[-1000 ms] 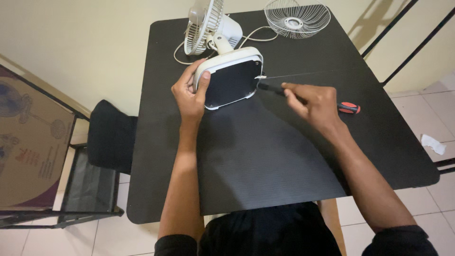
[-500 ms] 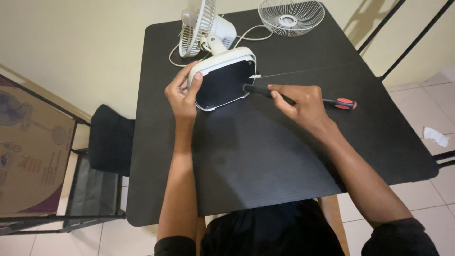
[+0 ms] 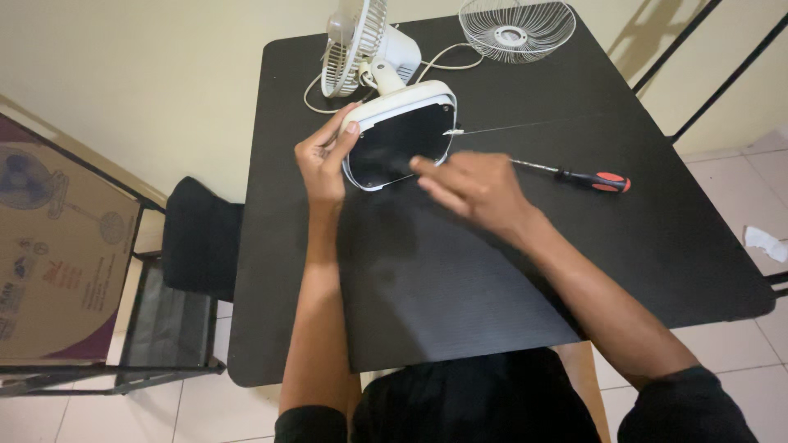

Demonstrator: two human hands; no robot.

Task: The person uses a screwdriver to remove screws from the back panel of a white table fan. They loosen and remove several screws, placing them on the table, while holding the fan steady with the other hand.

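Observation:
A small white desk fan lies tipped on the black table (image 3: 492, 279), its fan head (image 3: 357, 45) pointing away and its base (image 3: 398, 135) turned up, showing a black underside. My left hand (image 3: 324, 160) grips the left rim of the base. My right hand (image 3: 476, 193) reaches in from the right, its fingertips at the black underside, with nothing visible in it. A screwdriver (image 3: 587, 178) with a red and black handle lies on the table just right of that hand.
A detached white wire grille (image 3: 517, 29) lies at the table's far edge, and the fan's white cord (image 3: 447, 59) loops beside it. To the left stand a black chair (image 3: 197, 238) and a cardboard box (image 3: 49, 254). A white scrap (image 3: 763, 242) lies on the tiled floor.
My right hand has let go of the screwdriver, which now lies on the table, and has moved its fingers to the base's underside. My left hand still holds the base.

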